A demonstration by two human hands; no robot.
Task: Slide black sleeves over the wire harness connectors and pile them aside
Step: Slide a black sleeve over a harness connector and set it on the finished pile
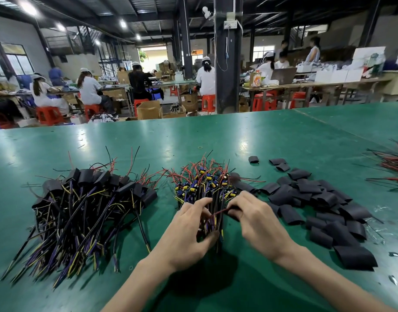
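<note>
The left hand [186,233] curls round the central bundle of red, black and yellow wire harnesses [204,183], the right hand [261,221] just beside it pinching a flat black sleeve [232,213].

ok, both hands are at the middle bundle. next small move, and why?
Probably push the sleeve in the right hand further along the red wire, toward its connector. The wire runs from the left hand, which grips the bare bundle, to that sleeve, so it looks started but not seated. Sleeved ones lie in the left pile.
</note>
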